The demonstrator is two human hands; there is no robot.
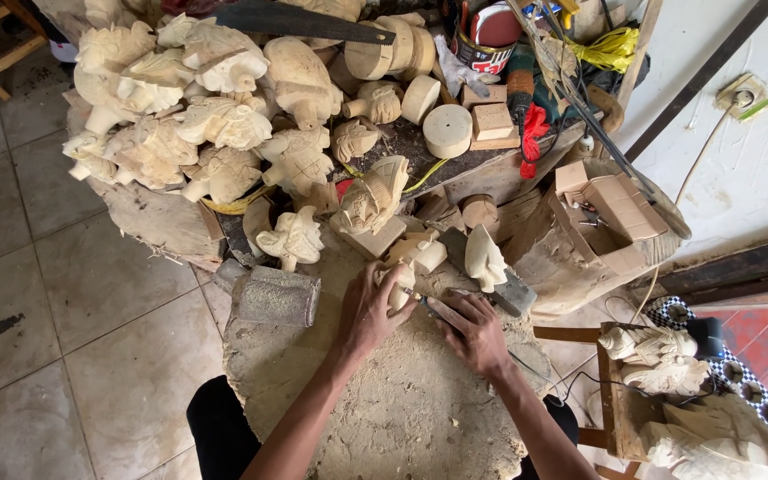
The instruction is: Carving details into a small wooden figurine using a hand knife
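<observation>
Left hand [368,307] is curled over a small pale wooden carving [401,286], fingers wrapped round its body and pressing it down on the sawdust-covered surface [402,418]; right hand [476,331] is closed around the handle of a chisel [433,308], whose tip meets the carving just beside the left fingers. Judging by its look, the carving is light, stiff and dry, not slippery, but its thin cut details would likely chip, so the thick body under the palm seems the safest place to grip, well clear of the blade's edge. Just left of the hands lies a grey mallet [276,296]. Beyond them stand several unfinished figures [484,258] and a grey sharpening stone [510,296]. Farther off, a heap of similar pale carvings [197,116] fills the bench, with round wooden offcuts [447,131], a saw blade [304,22] and a tin [486,49] at the back.
</observation>
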